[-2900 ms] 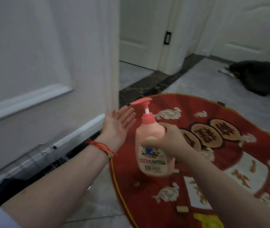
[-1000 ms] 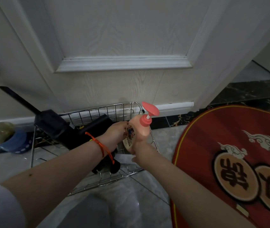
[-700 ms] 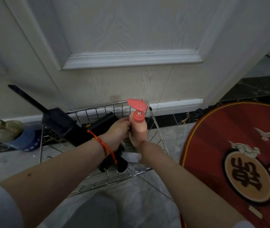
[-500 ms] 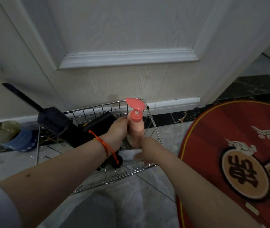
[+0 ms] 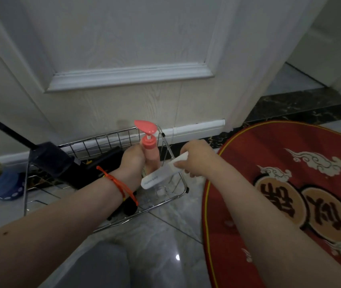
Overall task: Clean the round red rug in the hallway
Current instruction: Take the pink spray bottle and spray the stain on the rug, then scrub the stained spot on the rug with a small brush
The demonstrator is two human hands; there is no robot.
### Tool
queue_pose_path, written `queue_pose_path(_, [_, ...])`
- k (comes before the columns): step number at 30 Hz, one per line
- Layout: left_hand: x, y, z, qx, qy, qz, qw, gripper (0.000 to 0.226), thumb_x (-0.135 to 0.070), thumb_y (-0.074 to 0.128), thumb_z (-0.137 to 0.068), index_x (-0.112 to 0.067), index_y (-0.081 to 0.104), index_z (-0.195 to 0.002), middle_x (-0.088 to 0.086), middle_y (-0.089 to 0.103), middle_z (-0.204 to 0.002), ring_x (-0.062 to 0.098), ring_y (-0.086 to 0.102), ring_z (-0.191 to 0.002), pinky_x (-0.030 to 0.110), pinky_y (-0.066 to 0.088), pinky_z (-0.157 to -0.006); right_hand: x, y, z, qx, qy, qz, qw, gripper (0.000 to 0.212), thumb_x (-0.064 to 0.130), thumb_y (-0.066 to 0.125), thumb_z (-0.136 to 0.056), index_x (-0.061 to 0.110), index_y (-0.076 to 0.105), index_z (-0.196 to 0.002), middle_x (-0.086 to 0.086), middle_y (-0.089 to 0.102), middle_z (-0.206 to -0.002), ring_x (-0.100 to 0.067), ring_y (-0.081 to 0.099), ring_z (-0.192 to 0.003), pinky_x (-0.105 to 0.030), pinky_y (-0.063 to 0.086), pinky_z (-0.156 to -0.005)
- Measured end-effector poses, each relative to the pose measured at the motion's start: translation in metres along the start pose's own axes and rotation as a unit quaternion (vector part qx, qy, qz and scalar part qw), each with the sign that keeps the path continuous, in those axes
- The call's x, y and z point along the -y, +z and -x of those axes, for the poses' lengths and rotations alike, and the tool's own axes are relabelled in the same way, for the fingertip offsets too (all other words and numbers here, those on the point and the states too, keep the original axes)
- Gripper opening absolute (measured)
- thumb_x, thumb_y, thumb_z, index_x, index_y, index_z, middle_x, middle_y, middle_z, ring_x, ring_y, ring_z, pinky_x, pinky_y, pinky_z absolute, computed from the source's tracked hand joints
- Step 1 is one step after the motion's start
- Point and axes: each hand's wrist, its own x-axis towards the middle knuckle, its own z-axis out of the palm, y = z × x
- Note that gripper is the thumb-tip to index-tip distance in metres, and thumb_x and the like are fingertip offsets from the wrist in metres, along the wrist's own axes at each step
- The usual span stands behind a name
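Pink pump bottle (image 5: pixel 150 149) in the curled left hand (image 5: pixel 131 163), white tube (image 5: pixel 159 176) pinched by the right hand (image 5: pixel 197 157).

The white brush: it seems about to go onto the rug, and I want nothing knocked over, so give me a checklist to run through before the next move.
1. Right hand grips the white brush: ok.
2. Left hand grips the pump bottle, upright over the wire basket: ok.
3. Bottle set down and released: not ok, it is not yet let go.
4. Brush clear of the basket: not ok, its far end hangs over the basket's corner.
5. Red rug lies flat to the right, with nothing on its visible part: ok.
6. Soap already on the rug: cannot tell.
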Motion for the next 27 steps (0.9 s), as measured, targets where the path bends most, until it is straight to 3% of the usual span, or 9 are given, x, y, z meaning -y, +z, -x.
queue_pose_path(4, [0.011,0.013,0.023,-0.006,0.042,-0.02,0.999,0.033,-0.017,0.044,-0.087,0.005,0.06,-0.104,0.024,0.063,-0.104,0.034,0.058,-0.088,0.036,0.043,-0.073,-0.016,-0.023,0.017,-0.045,0.021,-0.078,0.996,0.036,0.019,0.063,-0.09,0.002,0.057,-0.121,-0.014,0.068,-0.079,-0.022,0.065,-0.06,-0.032,0.056,-0.064])
queue_pose_path(8, [0.012,0.041,0.06,-0.017,0.113,0.024,0.993,0.026,-0.013,0.042,-0.089,-0.013,0.062,-0.106,0.015,0.059,-0.111,0.025,0.054,-0.096,0.034,0.04,-0.084,-0.054,-0.043,0.04,-0.139,0.044,-0.121,0.982,0.03,0.023,0.064,-0.088,0.002,0.062,-0.109,-0.005,0.063,-0.061,-0.003,0.056,-0.039,-0.015,0.051,-0.051])
queue_pose_path(11, [0.014,0.069,0.077,0.029,0.115,-0.024,0.993,0.039,-0.015,0.046,-0.089,-0.009,0.057,-0.126,0.01,0.054,-0.131,0.027,0.049,-0.121,0.024,0.039,-0.102,-0.085,-0.043,0.06,-0.198,0.082,-0.161,0.963,0.019,0.022,0.065,-0.087,0.004,0.068,-0.091,-0.012,0.07,-0.07,-0.016,0.066,-0.058,-0.03,0.057,-0.068])
queue_pose_path(13, [0.017,0.09,0.081,0.059,0.103,-0.036,0.992,0.041,-0.012,0.043,-0.095,-0.01,0.049,-0.136,0.008,0.049,-0.138,0.021,0.044,-0.127,0.021,0.035,-0.107,-0.107,-0.036,0.075,-0.218,0.115,-0.229,0.942,0.013,0.018,0.063,-0.088,0.007,0.065,-0.083,-0.014,0.069,-0.07,-0.019,0.062,-0.054,-0.031,0.055,-0.061])
queue_pose_path(16, [0.022,0.122,0.089,0.116,0.08,-0.055,0.988,0.04,-0.012,0.039,-0.097,-0.013,0.046,-0.137,0.004,0.054,-0.127,0.013,0.051,-0.113,0.027,0.042,-0.099,-0.141,-0.022,0.093,-0.242,0.172,-0.355,0.887,0.019,0.016,0.057,-0.092,0.001,0.064,-0.083,-0.016,0.064,-0.068,-0.016,0.056,-0.049,-0.026,0.05,-0.051])
queue_pose_path(20, [0.046,0.161,0.084,0.184,0.097,-0.124,0.97,0.028,-0.012,0.04,-0.094,-0.015,0.061,-0.113,0.005,0.062,-0.11,0.013,0.058,-0.09,0.025,0.048,-0.082,-0.176,-0.008,0.12,-0.213,0.214,-0.627,0.718,0.019,0.013,0.046,-0.099,-0.001,0.059,-0.094,-0.01,0.055,-0.073,-0.01,0.053,-0.052,-0.015,0.044,-0.041])
queue_pose_path(22, [0.064,0.174,0.074,0.215,0.128,-0.193,0.949,0.035,-0.015,0.044,-0.091,-0.014,0.059,-0.123,0.009,0.06,-0.125,0.024,0.059,-0.108,0.039,0.048,-0.097,-0.191,0.002,0.132,-0.193,0.2,-0.699,0.659,0.017,0.009,0.046,-0.098,0.004,0.059,-0.088,-0.007,0.057,-0.078,-0.011,0.056,-0.066,-0.016,0.052,-0.058])
queue_pose_path(24, [0.08,0.183,0.065,0.242,0.151,-0.291,0.913,0.044,-0.016,0.05,-0.093,-0.011,0.048,-0.136,0.008,0.052,-0.135,0.024,0.052,-0.121,0.038,0.041,-0.104,-0.207,0.014,0.142,-0.18,0.192,-0.715,0.648,0.013,0.006,0.048,-0.097,0.004,0.06,-0.096,-0.005,0.06,-0.083,-0.01,0.059,-0.074,-0.019,0.053,-0.073])
queue_pose_path(27, [0.101,0.188,0.049,0.316,0.234,-0.464,0.794,0.064,-0.026,0.064,-0.088,-0.006,0.037,-0.142,0.014,0.042,-0.144,0.026,0.041,-0.132,0.032,0.032,-0.109,-0.225,0.03,0.153,-0.134,0.211,-0.704,0.665,0.016,0.004,0.049,-0.096,0.0,0.059,-0.108,-0.008,0.065,-0.093,-0.013,0.064,-0.083,-0.02,0.056,-0.071])
